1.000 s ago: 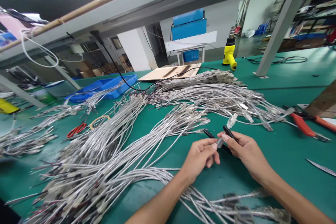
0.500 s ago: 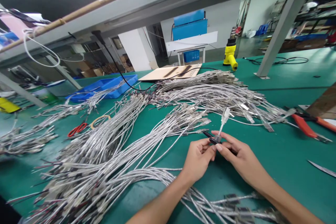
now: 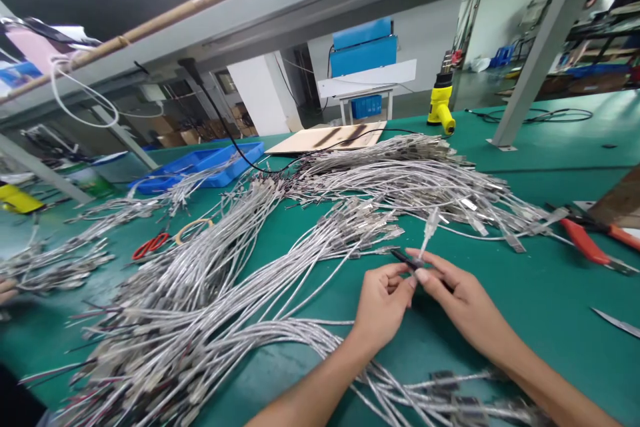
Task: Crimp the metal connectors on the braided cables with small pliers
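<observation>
In front of me, my left hand (image 3: 384,303) and my right hand (image 3: 457,293) meet, both with closed fingers on a short USB cable (image 3: 429,230). Its pale plug end points up, above the fingertips. A thin black strip (image 3: 404,258) crosses the cable at the fingertips; its exact kind I cannot make out. The fingers hide the cable's lower end. Silver braided USB cables (image 3: 295,267) lie in a thick bundle left of my hands, and another bunch (image 3: 390,390) passes beneath my forearms.
A large pile of cables (image 3: 400,180) lies behind my hands. Red-handled pliers (image 3: 585,240) and a pointed metal blade (image 3: 616,323) are at right. Red scissors (image 3: 150,247), a blue tray (image 3: 220,177) and a yellow heat gun (image 3: 441,107) stand farther off. Another person's hand (image 3: 6,290) shows at left.
The black strip has turned between my fingers and now appears as one straight piece. My hands stay close together on the cable. Another person's hand has come in at the left edge.
</observation>
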Motion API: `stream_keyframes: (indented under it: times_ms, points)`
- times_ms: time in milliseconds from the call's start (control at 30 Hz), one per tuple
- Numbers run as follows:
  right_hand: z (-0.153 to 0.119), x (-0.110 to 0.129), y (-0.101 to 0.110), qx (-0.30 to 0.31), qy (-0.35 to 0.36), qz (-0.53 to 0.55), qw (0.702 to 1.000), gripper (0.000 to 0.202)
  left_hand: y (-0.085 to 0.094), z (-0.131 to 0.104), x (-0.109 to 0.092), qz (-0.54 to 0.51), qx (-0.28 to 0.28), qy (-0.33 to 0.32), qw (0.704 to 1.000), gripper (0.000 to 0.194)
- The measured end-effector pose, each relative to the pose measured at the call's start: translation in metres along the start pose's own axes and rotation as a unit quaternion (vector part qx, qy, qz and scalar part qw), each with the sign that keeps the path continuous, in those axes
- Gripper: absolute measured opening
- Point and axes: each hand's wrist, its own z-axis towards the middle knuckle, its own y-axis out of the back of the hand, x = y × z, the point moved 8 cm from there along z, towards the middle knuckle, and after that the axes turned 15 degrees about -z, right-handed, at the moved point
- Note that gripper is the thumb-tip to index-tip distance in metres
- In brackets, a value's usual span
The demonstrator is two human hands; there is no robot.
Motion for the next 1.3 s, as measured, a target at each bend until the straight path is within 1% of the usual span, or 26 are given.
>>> stream_keyframes:
  times_ms: [67, 100, 200, 233, 300, 367, 433, 500, 567, 633, 700, 767, 867, 1000, 1200, 1300]
  points:
    - [-0.002, 0.001, -0.005, 0.021, 0.006, -0.019, 1.000, 0.044, 0.000, -0.001, -0.005, -0.007, -0.006, -0.019, 1.000, 0.036]
    - [-0.003, 0.000, -0.005, 0.016, 0.010, -0.033, 0.999, 0.043, -0.001, -0.002, -0.007, -0.006, -0.006, -0.024, 1.000, 0.034]
    - [-0.002, -0.002, 0.006, -0.038, 0.017, -0.075, 0.996, 0.034, -0.003, -0.006, -0.007, 0.010, 0.002, -0.012, 1.000, 0.034]
    - [-0.001, -0.003, 0.010, -0.055, 0.016, -0.081, 0.995, 0.034, -0.004, -0.006, -0.005, 0.016, 0.004, -0.004, 1.000, 0.034]
    - [0.001, -0.004, 0.014, -0.067, 0.009, -0.066, 0.995, 0.038, -0.003, -0.006, -0.003, 0.022, -0.006, 0.007, 1.000, 0.035]
    - [0.001, -0.003, 0.011, -0.050, 0.003, -0.029, 0.998, 0.039, 0.001, -0.005, -0.002, 0.016, -0.028, 0.010, 0.999, 0.035]
    - [0.000, -0.001, 0.003, -0.009, 0.001, -0.003, 1.000, 0.040, 0.002, -0.004, -0.003, 0.007, -0.040, -0.004, 0.999, 0.033]
    - [-0.001, 0.001, -0.001, 0.005, 0.006, -0.023, 1.000, 0.040, 0.001, -0.005, -0.005, 0.009, -0.038, -0.019, 0.999, 0.030]
    - [-0.001, 0.000, 0.004, -0.021, 0.007, -0.074, 0.997, 0.036, -0.001, -0.007, -0.004, 0.027, -0.033, -0.016, 0.999, 0.029]
    - [0.000, -0.003, 0.011, -0.053, -0.001, -0.103, 0.993, 0.038, -0.002, -0.008, 0.000, 0.046, -0.028, 0.005, 0.999, 0.030]
    - [0.002, -0.007, 0.014, -0.054, -0.013, -0.073, 0.996, 0.042, -0.002, -0.008, 0.002, 0.045, -0.018, 0.025, 0.999, 0.032]
    - [0.004, -0.011, 0.016, -0.060, -0.027, -0.011, 0.998, 0.044, -0.002, -0.006, 0.003, 0.026, -0.008, 0.043, 0.999, 0.036]
    - [0.005, -0.016, 0.019, -0.083, -0.050, 0.054, 0.994, 0.042, -0.001, -0.003, 0.003, -0.004, 0.002, 0.066, 0.998, 0.039]
    - [0.006, -0.021, 0.019, -0.087, -0.068, 0.067, 0.992, 0.032, -0.003, -0.004, 0.001, -0.028, 0.003, 0.082, 0.996, 0.036]
    - [0.005, -0.022, 0.016, -0.071, -0.075, 0.090, 0.991, 0.030, -0.005, -0.006, -0.005, -0.083, 0.008, 0.082, 0.993, 0.037]
    - [0.004, -0.021, 0.016, -0.068, -0.079, 0.093, 0.990, 0.030, -0.006, -0.007, -0.006, -0.077, 0.011, 0.074, 0.994, 0.038]
